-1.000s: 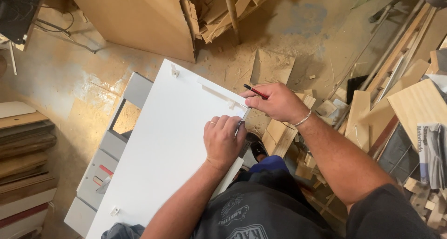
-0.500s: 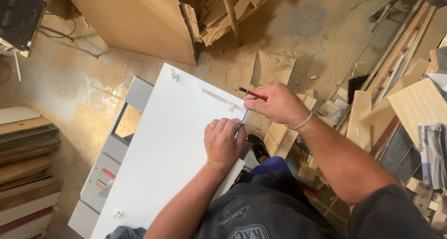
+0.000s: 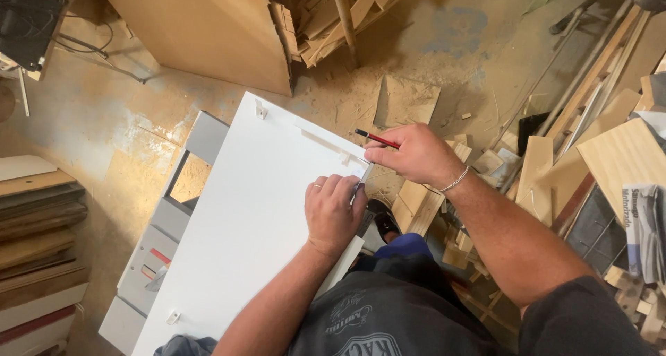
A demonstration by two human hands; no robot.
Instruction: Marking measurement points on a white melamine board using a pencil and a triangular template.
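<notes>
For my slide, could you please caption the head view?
Left hand steadies a ruler on a white panel; right hand holds a pencil.

Left of the left hand [image 3: 334, 214] fingers, the flat white rectangular board [image 3: 243, 224] lies open and unobstructed. Beyond the right hand [image 3: 415, 155] fingertips, bare dusty floor; beneath and right of them, stacked pale wooden offcuts [image 3: 534, 176] crowd close.

Head camera, looking steeply down, close over white panel [image 3: 236, 210]

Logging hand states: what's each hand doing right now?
Left hand: palm down, pressing a metal square on the white panel.
Right hand: closed on a red pencil.
</notes>
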